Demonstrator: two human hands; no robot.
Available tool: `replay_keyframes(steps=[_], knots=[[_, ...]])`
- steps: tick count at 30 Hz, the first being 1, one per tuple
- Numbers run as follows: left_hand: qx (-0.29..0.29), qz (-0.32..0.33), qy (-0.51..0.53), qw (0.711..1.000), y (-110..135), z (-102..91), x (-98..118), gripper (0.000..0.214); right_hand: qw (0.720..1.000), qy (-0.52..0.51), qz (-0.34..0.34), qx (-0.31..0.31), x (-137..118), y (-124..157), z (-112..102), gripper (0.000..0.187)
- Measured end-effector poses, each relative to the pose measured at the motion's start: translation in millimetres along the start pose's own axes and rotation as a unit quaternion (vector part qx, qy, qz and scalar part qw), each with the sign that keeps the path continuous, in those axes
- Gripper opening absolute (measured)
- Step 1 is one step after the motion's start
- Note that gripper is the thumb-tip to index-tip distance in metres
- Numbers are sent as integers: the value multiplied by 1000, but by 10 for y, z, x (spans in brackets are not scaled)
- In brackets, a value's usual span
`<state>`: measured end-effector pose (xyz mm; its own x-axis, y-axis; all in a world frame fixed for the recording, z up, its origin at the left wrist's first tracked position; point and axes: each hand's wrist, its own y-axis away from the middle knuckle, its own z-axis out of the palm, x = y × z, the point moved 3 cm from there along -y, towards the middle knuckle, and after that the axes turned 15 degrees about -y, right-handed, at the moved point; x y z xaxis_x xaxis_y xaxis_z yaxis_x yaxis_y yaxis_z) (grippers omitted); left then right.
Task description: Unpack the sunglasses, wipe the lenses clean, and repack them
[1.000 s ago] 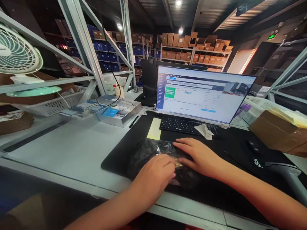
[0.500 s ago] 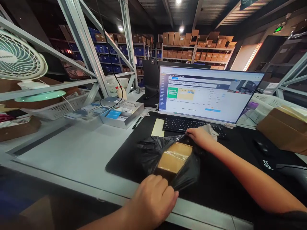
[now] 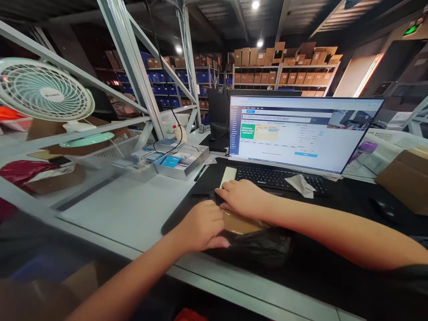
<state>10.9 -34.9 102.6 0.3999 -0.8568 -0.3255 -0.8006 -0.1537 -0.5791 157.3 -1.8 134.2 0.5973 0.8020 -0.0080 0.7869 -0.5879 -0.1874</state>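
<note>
brown box (image 3: 242, 223): here it is, on the black mat (image 3: 354, 196) near the front edge of the counter (image 3: 117, 209), its tan top showing just right of the hands, a shiny glint across it.
black plastic bag (image 3: 267, 245): loose and crinkled, lying around the box, most of it bunched at the near right side.
left hand (image 3: 203, 223): over the left end of the box, palm down, fingers curled, thumb poking out; pinching plastic or merely pressing, can't tell from here.
right hand (image 3: 240, 196): tight beside the left one, across the far left part of the box, fingers bent down; the grip underneath is hidden, so no call on that either.
bag rip risk: the film looks thin, and a hard pull against a box corner could well split it.
counter edge risk: a tug toward the body might skid the box off the mat, with little room in front.
yellow strip (image 3: 228, 175): right by the right fingertips, so it could get dragged or creased by a careless sweep.
keyboard (image 3: 254, 174): just beyond that hand; a slip forward would probably hit keys.
white tissue (image 3: 301, 185): on the keyboard's right end, near the right forearm, easily knocked if the elbow swings.
</note>
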Motion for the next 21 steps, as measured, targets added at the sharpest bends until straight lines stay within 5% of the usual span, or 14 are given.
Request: replay_keyframes(steps=[4, 8, 11, 15, 18, 21], knots=[[26, -12, 5, 1000, 135, -25, 145, 56, 993, 47, -70, -80, 178, -287, 53, 31], [55, -69, 21, 996, 457, -60, 337, 51, 990, 18, 109, -91, 732, -255, -8, 26], [59, -158, 25, 985, 680, 5, 367, 45, 981, -1, 164, -100, 950, -130, 154, 22], [22, -254, -21, 967, 705, 47, 220, 28, 980, -33, 182, -74, 957, 22, 250, 26], [-2, -321, -34, 946, 617, 13, 9, 10, 985, -71, 158, 18, 812, 249, 4, 31], [-60, -376, -28, 924, 566, 75, -201, 23, 973, -161, 130, 104, 535, 666, -177, 34]])
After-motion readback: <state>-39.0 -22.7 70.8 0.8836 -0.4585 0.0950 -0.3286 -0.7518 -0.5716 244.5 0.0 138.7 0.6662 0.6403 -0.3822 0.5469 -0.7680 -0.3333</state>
